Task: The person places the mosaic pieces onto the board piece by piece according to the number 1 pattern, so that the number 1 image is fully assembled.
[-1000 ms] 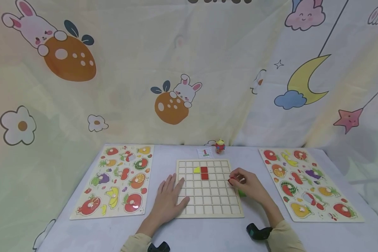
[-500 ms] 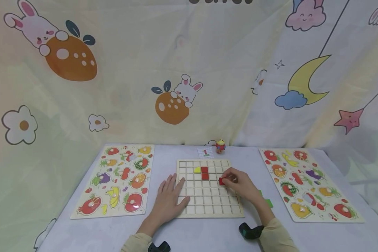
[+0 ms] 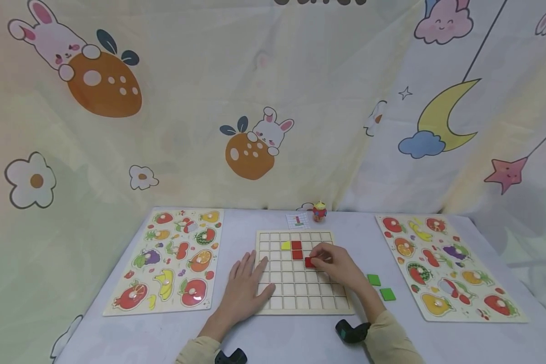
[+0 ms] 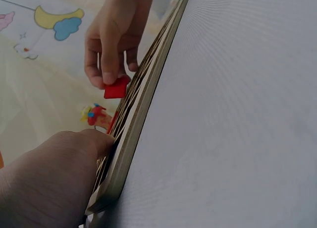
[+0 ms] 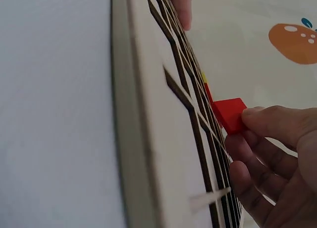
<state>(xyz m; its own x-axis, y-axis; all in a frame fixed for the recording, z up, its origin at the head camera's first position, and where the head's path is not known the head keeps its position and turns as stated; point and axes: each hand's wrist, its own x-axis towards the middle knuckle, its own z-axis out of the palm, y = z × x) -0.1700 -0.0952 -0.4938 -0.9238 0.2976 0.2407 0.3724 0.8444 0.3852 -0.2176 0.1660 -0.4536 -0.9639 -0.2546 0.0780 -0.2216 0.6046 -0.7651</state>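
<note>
A wooden grid board (image 3: 300, 312) lies at the middle of the table. My right hand (image 3: 335, 264) pinches a red square tile (image 5: 230, 115) between thumb and fingers, close over the board's cells. Two red tiles (image 3: 297, 250) sit in the grid one behind the other, just beyond and left of the held tile. Left of the farther one is a yellow piece (image 3: 285, 245) with a slanted corner. My left hand (image 3: 243, 288) rests flat on the board's left edge, fingers spread and straight; in the left wrist view its thumb (image 4: 99, 141) lies over the rim.
Two green square tiles (image 3: 380, 287) lie right of the board. A small pattern card (image 3: 298, 221) and a toy figure (image 3: 319, 211) stand behind it. Fruit puzzle boards flank it, one at left (image 3: 166, 260) and one at right (image 3: 450, 268). A printed curtain (image 3: 182, 126) hangs behind.
My right hand has moved left from the board's right edge with the red tile, now near the placed red ones. The green tiles have come fully into view. My left hand stays put.
</note>
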